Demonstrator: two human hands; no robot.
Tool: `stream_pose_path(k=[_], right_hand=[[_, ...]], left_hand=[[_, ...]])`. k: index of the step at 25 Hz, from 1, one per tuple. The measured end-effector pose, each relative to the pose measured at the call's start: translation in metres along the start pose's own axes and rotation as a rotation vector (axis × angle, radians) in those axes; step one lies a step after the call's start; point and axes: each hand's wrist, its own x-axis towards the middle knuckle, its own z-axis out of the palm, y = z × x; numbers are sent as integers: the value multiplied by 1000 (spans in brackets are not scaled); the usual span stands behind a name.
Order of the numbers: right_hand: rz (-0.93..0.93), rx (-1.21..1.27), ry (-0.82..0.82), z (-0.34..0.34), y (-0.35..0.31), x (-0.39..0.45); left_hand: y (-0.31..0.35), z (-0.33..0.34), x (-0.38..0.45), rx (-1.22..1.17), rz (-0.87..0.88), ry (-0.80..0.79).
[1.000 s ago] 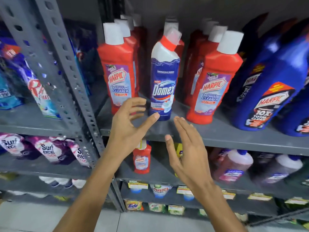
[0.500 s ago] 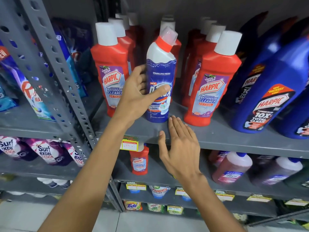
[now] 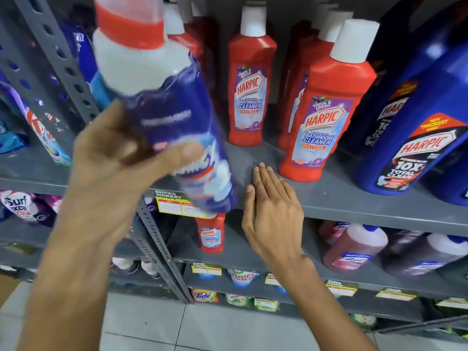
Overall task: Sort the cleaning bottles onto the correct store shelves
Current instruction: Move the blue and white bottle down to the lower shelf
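Note:
My left hand [image 3: 119, 158] grips the blue-and-white Domex bottle [image 3: 167, 102], which is lifted off the shelf, tilted left and blurred, close to the camera. My right hand [image 3: 272, 211] lies flat and empty on the front edge of the grey shelf [image 3: 342, 198], fingers together. Red Harpic bathroom cleaner bottles [image 3: 326, 117] stand on that shelf, one further back [image 3: 249, 79]. Large blue Harpic bottles [image 3: 425, 127] stand at the right.
A perforated grey upright [image 3: 63, 67] divides the racks. Detergent packs [image 3: 20, 206] fill the left shelves. A small red Harpic bottle [image 3: 211, 234] and pink bottles [image 3: 354, 249] sit on the shelf below. Lower shelves hold Tide and Ariel packs; the floor is tiled.
My left hand has closed on the Domex bottle and pulled it off the shelf toward the camera, tilting it. My right hand has slid up onto the shelf edge.

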Motion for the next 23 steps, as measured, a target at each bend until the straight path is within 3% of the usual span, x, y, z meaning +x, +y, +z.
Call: stream_pose_path(k=[6,10,16,23], right_hand=[[-33,5,-22,-2,5,1],[-42,-8,-17,-1,6,1],[-47,11,6,0,7,0],[-33,27,12,-1,4,-1]], left_hand=[[-76,-20,-123,146,-323,-63],[-162,-16,-159,176,-503,10],[-245,-15,-172,196,-540,206],[-267,-10,-141,287,-507,374]])
